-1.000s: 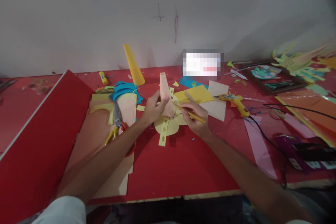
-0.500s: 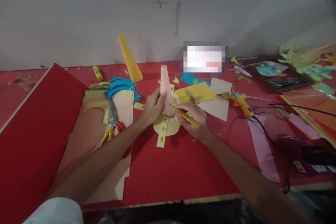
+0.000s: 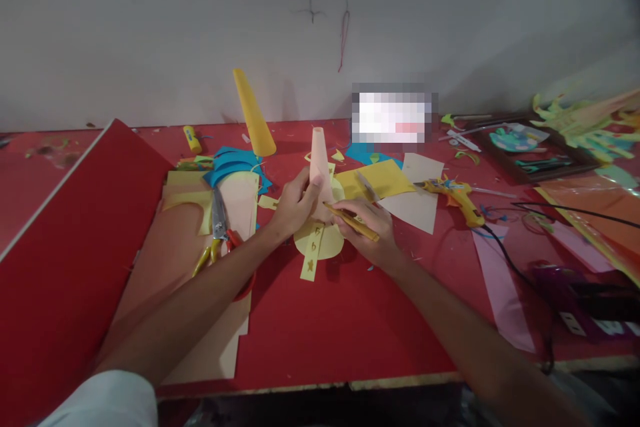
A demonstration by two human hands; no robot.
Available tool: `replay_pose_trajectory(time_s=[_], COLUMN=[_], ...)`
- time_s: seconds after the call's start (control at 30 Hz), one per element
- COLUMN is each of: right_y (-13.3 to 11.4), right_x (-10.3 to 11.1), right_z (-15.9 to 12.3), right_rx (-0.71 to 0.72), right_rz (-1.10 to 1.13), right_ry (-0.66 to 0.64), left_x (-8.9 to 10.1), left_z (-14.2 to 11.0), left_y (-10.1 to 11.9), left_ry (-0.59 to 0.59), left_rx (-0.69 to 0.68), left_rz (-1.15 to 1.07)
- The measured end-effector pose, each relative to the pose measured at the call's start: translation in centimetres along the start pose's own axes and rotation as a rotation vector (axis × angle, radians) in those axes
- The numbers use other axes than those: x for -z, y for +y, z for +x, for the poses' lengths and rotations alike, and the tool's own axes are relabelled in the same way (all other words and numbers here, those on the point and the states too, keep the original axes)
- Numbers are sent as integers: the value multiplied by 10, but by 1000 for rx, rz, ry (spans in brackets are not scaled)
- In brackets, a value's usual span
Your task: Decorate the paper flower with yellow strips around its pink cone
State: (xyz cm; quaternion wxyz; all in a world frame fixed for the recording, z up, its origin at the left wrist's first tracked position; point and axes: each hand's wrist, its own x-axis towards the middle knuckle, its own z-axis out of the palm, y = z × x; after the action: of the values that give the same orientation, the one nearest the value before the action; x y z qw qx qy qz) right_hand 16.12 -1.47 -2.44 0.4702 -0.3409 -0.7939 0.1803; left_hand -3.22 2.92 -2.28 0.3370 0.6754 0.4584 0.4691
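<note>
My left hand (image 3: 296,203) is closed around a pale pink paper cone (image 3: 319,160), which stands upright with its narrow end up. In my right hand (image 3: 373,230) is a slim yellow pen (image 3: 357,222), its dark tip at the cone's lower right side. Beneath the cone lies a pale yellow paper disc (image 3: 331,247). A light yellow strip (image 3: 311,260) with brown marks and a star reaches from it toward me. Just behind my right hand a narrow greyish blade-like piece (image 3: 367,185) shows, partly hidden.
Scissors (image 3: 218,217) lie on pink card sheets (image 3: 165,280) at left, near blue paper pieces (image 3: 235,165). A yellow cone (image 3: 254,113) stands at the back. Yellow paper (image 3: 383,180) and a corded yellow glue gun (image 3: 465,203) lie right. A red board (image 3: 85,213) leans at far left.
The view has shifted slightly, so everything sits a little to the right. Both hands keep their hold on the cone and pen, with the pen tip still at the cone's side.
</note>
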Motion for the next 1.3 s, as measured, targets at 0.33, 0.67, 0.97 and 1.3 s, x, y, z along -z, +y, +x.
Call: replay_pose_trajectory(time_s=[0.33,0.67,0.97,1.3], right_y=[4,5,3,3], right_x=[-3,-3,-4,-3], right_z=[0,-1,-2,-1], right_rx=[-13,-9,-31,-62], right_rz=[-36,-40,-43,-42], right_ry=[40,63,136,158], left_x=[0,-1,-1,-1], left_z=[-1,-1,0,0], left_y=[2,-1,0,-1], left_ry=[7,13,11,17], left_rx=[1,7,-9,-16], left_rz=[-24,-36,-20,-35])
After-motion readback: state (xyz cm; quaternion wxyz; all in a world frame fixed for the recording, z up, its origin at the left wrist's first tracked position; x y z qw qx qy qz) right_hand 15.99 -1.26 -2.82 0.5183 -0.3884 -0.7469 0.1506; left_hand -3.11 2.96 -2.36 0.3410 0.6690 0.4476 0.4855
